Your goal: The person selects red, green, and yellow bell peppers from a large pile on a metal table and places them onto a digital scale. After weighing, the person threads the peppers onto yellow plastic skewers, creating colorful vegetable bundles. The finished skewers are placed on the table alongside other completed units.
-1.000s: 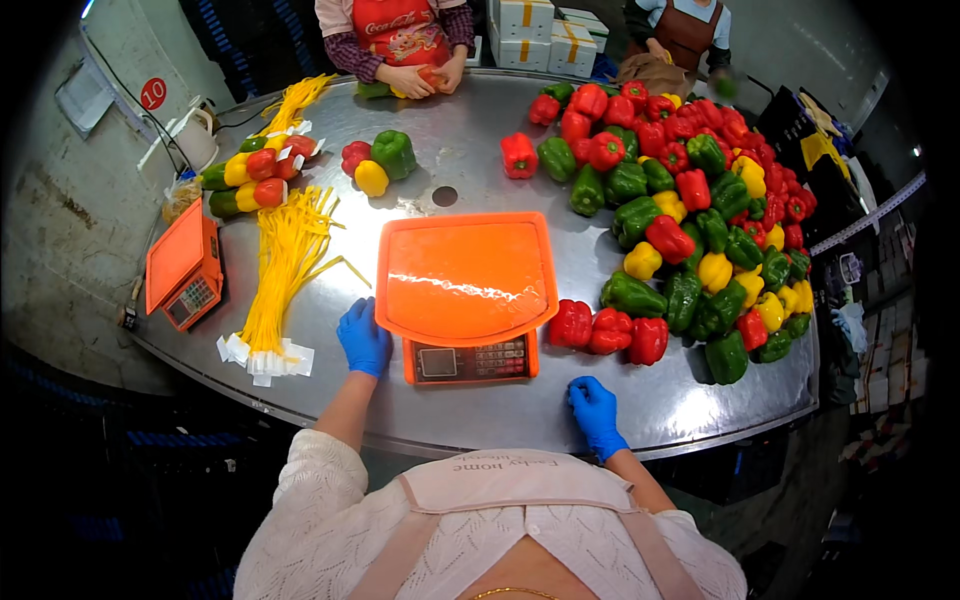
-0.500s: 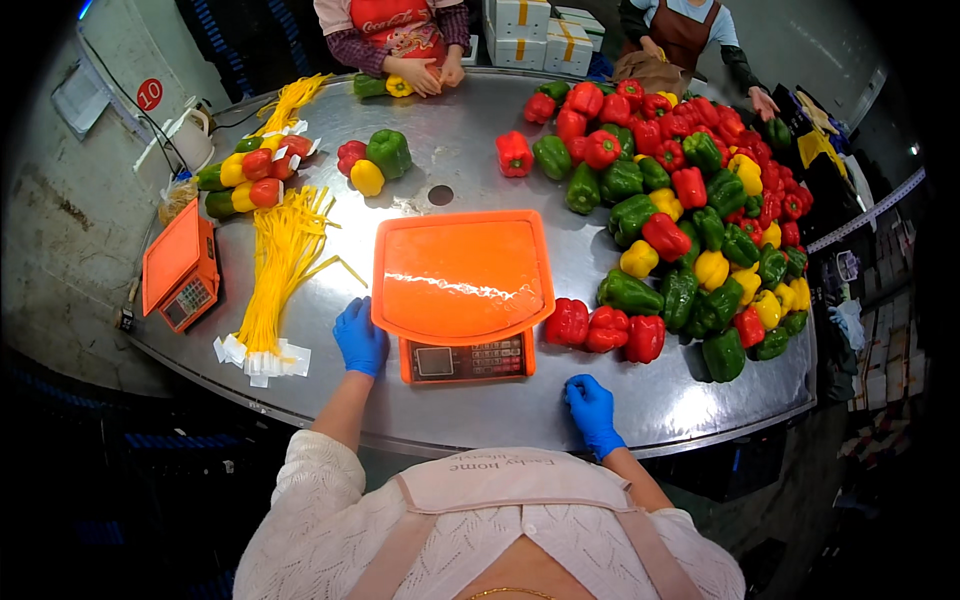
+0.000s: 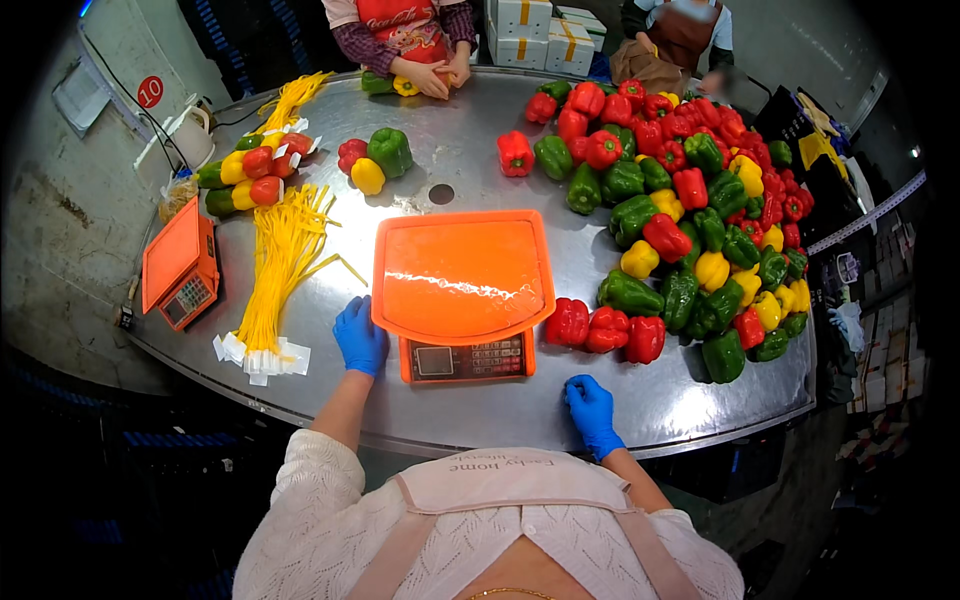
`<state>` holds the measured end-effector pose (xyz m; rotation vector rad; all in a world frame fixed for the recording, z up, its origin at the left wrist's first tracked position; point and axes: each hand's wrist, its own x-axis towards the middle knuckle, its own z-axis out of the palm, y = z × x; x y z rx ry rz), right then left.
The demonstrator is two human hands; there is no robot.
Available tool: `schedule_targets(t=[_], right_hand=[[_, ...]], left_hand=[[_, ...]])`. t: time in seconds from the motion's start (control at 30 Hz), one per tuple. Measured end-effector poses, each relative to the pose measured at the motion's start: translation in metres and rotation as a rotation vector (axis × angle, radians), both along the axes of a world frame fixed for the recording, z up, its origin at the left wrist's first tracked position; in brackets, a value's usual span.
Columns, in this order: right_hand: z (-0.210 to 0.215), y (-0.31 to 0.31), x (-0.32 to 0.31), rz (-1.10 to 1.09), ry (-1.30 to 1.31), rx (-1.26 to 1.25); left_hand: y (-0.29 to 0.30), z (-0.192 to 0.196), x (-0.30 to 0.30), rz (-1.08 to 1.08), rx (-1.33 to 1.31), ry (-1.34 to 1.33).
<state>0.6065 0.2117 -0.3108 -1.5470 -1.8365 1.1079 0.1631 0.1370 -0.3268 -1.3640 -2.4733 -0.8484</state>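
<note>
An orange weighing scale [image 3: 463, 275] with a bare tray stands on the metal table in front of me. My left hand [image 3: 360, 338], in a blue glove, lies on the table at the scale's left edge, fingers stretched out and holding nothing. To the right of the scale's keypad [image 3: 470, 358], my right hand [image 3: 592, 412], also gloved in blue, rests on the table with its fingers curled in; nothing shows in them. Three red bell peppers [image 3: 607, 330] sit between it and a large pile of red, green and yellow bell peppers [image 3: 710, 270].
Yellow straps with white tags [image 3: 280, 270] lie at left, beside a smaller orange scale [image 3: 185, 265]. Behind them are banded pepper packs [image 3: 245, 181]. A loose pepper trio [image 3: 370, 165] sits beyond my scale. Across the table, one person's hands [image 3: 435, 76] hold peppers; another stands behind the pile.
My hands have stayed still. The far person at right has drawn an arm back from the pile's edge, where a green pepper now lies. The other person's hands have shifted slightly right.
</note>
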Motion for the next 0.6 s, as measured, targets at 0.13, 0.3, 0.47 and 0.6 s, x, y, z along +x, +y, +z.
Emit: schedule_targets(t=[0.13, 0.3, 0.47, 0.6], right_hand=[[0.000, 0.000, 0.000, 0.000, -0.004, 0.000], [0.003, -0.001, -0.001, 0.003, -0.021, -0.008], [0.006, 0.000, -0.001, 0.015, -0.058, 0.008], [0.011, -0.001, -0.003, 0.017, -0.076, 0.019]], left_hand=[[-0.001, 0.008, 0.004, -0.016, -0.029, 0.011], [0.000, 0.003, 0.000, -0.016, 0.003, -0.005], [-0.003, 0.006, 0.003, -0.014, -0.042, 0.001], [-0.002, 0.008, 0.004, -0.016, -0.047, 0.004]])
